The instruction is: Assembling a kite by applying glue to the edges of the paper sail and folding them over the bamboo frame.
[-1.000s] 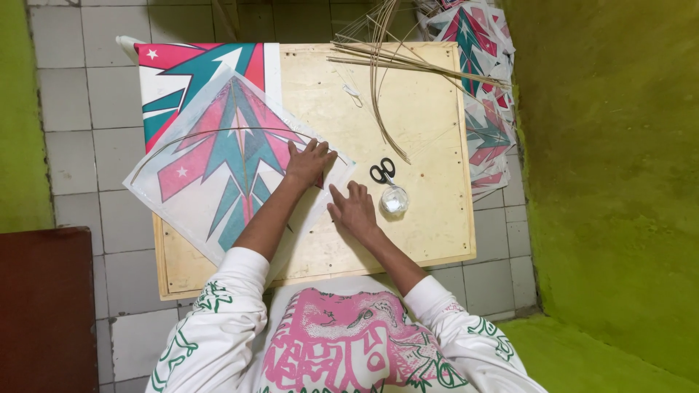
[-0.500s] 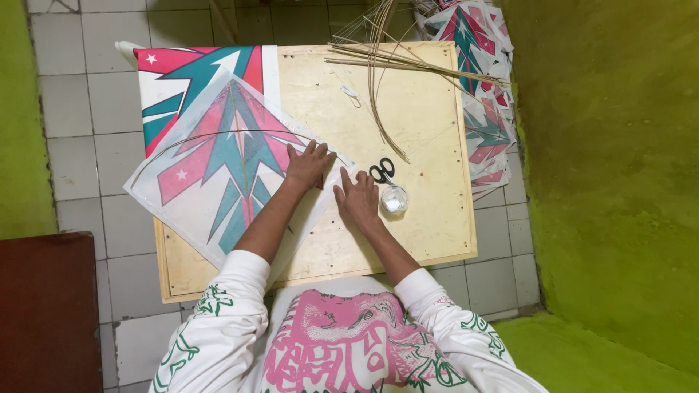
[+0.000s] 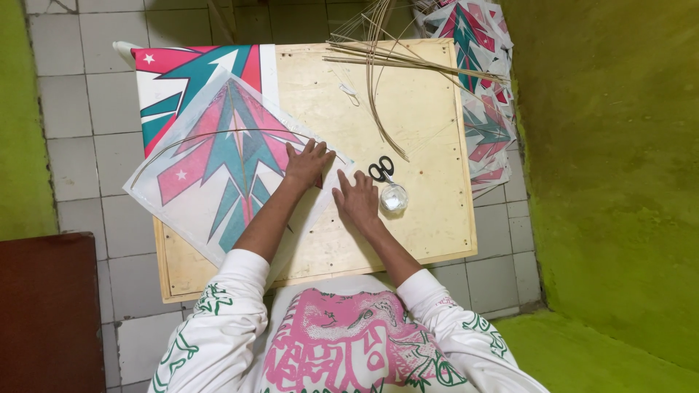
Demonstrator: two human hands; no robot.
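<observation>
— Centre frame, left hand [image 3: 307, 164] flat, fingers spread, pinning the kite [image 3: 233, 164] on the board [image 3: 429, 145].
— Right hand [image 3: 357, 199] open, empty, beside it. Slip, and thin paper could crease.

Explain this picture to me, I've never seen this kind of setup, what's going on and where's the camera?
The camera sits on a person's head and looks straight down, so you see their own arms and lap. There is no machine, only two bare hands. The left hand presses flat on a paper kite printed in pink, teal and white. The right hand lies flat on the wooden board next to the kite's corner. Neither hand grips anything. Beside the right hand lie black scissors and a small clear round container. Thin bamboo sticks lie at the board's far edge, and more kites are stacked to the right.
</observation>
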